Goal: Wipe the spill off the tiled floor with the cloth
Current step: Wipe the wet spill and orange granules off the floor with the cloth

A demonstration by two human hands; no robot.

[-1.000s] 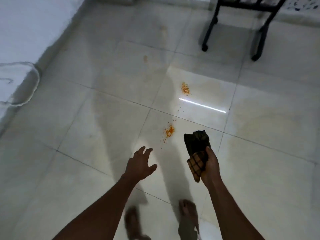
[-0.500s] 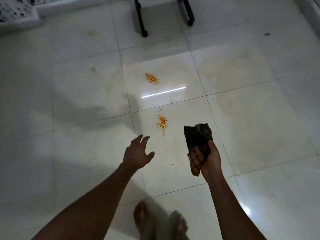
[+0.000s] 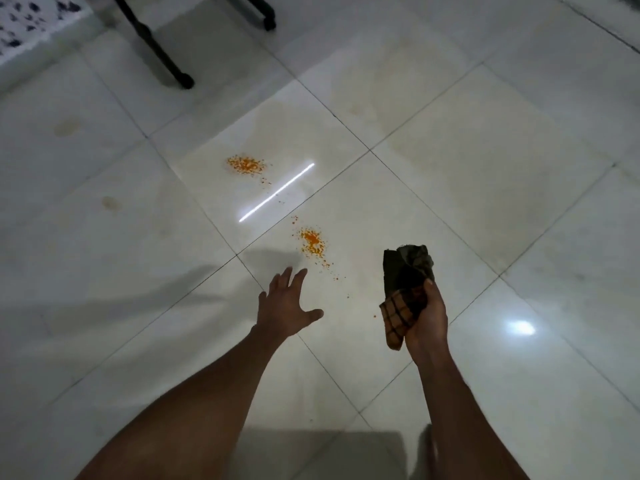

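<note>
Right hand: the right hand (image 3: 425, 317), right of centre in the lower half of the frame, gripped the cloth (image 3: 405, 289), fingers curled round its middle.
Cloth: a bunched dark cloth with an orange checked corner hanging below the fist and a dark green part sticking up above it; it was held above the floor, not touching the tiles.
Left hand: the left hand (image 3: 287, 306), near the centre of the frame, was spread with fingers straight and thumb out to the right, holding nothing, palm facing down over the floor.
Nearer spill: a patch of orange specks (image 3: 312, 242) lay just above the left hand and to the upper left of the cloth, with scattered specks trailing toward the lower right.
Farther spill: a second orange patch (image 3: 246, 165) lay higher, left of centre, on the next tile.
Floor: pale glossy tiled floor (image 3: 485, 188) with a bright line of reflected light between the two patches.
Furniture: black legs (image 3: 156, 46) stood at the upper left of the frame.
Patterned surface: a white, dark-speckled edge (image 3: 24, 19) showed in the upper left corner.
</note>
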